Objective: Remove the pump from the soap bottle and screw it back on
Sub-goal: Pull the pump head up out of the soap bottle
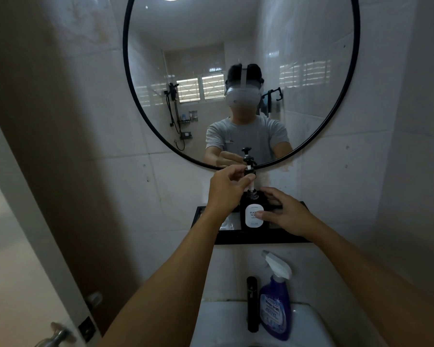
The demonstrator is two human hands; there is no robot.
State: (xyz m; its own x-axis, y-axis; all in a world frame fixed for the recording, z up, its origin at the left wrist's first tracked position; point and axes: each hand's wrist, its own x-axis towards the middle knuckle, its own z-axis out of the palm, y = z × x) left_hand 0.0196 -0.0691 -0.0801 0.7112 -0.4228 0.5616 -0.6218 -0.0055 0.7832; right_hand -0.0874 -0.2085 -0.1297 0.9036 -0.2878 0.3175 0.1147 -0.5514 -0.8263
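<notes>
A black soap bottle (253, 216) with a white label stands on a black wall shelf (261, 237) under the mirror. My right hand (285, 214) grips the bottle's body from the right, thumb across the label. My left hand (227, 189) pinches the black pump (249, 169) at its collar. The pump is lifted above the bottle's threaded neck, and its white tube still reaches down into the opening. The nozzle head stands upright in front of the mirror's lower rim.
A round black-framed mirror (356, 58) hangs on the tiled wall above the shelf. Below it a white sink (226, 321) carries a black tap (252, 304) and a purple spray bottle (276, 301). A door with a metal handle (57, 335) stands at the left.
</notes>
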